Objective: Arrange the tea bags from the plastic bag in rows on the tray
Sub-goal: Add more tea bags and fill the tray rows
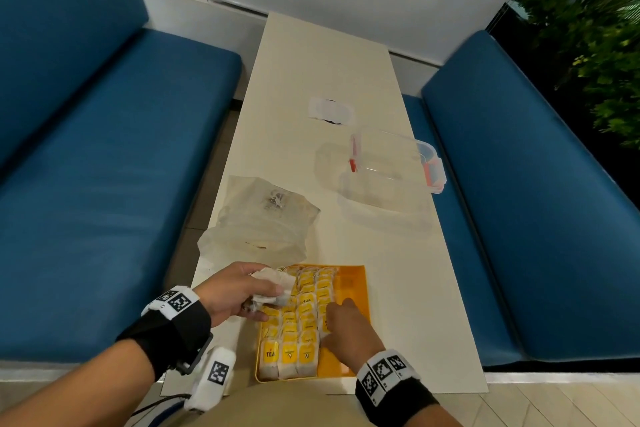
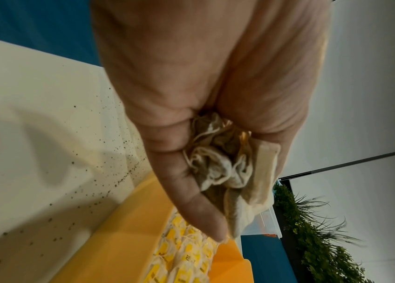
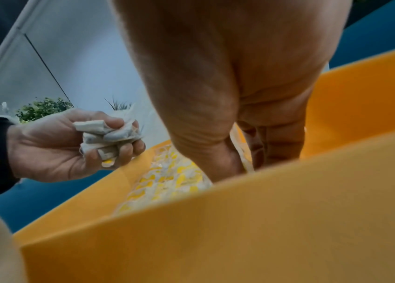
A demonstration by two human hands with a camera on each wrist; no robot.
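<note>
A yellow tray (image 1: 350, 282) lies at the table's near edge. Several tea bags with yellow tags (image 1: 298, 333) lie in three full rows on its left part, and a fourth row runs along its far half. My left hand (image 1: 258, 298) hovers over the tray's left far corner and grips a crumpled bunch of tea bags (image 1: 273, 284), also seen in the left wrist view (image 2: 218, 164). My right hand (image 1: 337, 314) reaches down into the tray, and its thumb and fingers pinch a tea bag (image 3: 240, 159) at the fourth row. The clear plastic bag (image 1: 263, 218) lies just beyond the tray.
A clear lidded container with red clips (image 1: 388, 184) stands on the table to the right, beyond the tray. A white paper item (image 1: 330, 111) lies farther back. Blue benches (image 1: 104, 184) flank the narrow table. Dark crumbs (image 2: 109, 153) speckle the tabletop left of the tray.
</note>
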